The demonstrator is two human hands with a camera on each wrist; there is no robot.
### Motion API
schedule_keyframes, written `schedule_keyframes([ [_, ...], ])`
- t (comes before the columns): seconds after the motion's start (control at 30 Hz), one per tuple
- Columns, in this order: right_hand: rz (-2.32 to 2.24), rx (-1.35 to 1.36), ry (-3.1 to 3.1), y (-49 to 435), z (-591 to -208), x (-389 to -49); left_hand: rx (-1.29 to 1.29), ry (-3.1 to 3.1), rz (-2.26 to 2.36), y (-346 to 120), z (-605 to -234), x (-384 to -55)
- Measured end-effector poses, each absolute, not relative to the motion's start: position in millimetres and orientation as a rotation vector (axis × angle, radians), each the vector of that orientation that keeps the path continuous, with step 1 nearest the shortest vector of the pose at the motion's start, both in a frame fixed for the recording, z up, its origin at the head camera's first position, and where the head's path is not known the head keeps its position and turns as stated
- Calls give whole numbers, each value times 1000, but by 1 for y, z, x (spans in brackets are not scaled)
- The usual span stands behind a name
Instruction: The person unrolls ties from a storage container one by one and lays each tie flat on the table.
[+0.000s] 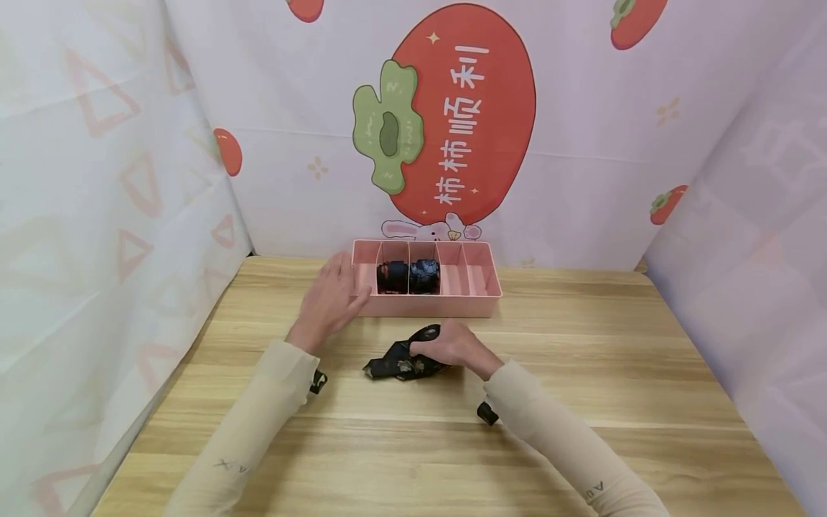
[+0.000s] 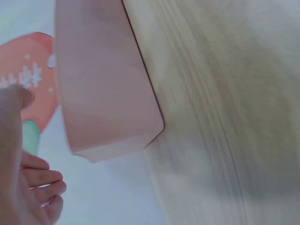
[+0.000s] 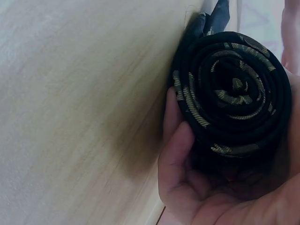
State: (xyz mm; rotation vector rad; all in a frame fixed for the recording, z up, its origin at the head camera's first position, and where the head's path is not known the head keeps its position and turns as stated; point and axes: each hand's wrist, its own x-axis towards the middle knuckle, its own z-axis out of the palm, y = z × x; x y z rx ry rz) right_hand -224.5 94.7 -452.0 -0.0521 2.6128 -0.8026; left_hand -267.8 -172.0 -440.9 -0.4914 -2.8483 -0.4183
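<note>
A dark necktie (image 1: pixel 403 362) with gold motifs, wound into a coil, is gripped by my right hand (image 1: pixel 455 345) just in front of the pink divided box (image 1: pixel 426 306). In the right wrist view the coil of the necktie (image 3: pixel 234 93) faces the camera, fingers curled round its underside, its loose end sticking out at the top. At the box's left end is my left hand (image 1: pixel 329 298), fingers extended and thumb near the front corner; contact is hard to tell. Two dark rolled neckties, one reddish (image 1: pixel 393 277) and one bluish (image 1: pixel 424 276), sit side by side in the box.
The box stands at the back of the wooden table (image 1: pixel 413 452), close to a printed cloth backdrop (image 1: pixel 568 165). Cloth walls (image 1: pixel 97 215) rise on the left and right. Black wrist devices (image 1: pixel 487 413) show near both cuffs.
</note>
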Motion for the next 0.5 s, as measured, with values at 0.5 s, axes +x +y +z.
schedule_keyframes([
  [0.5, -749, -44, 2645, 105, -447, -218, -653, -2844, -859, -131, -446, -196],
])
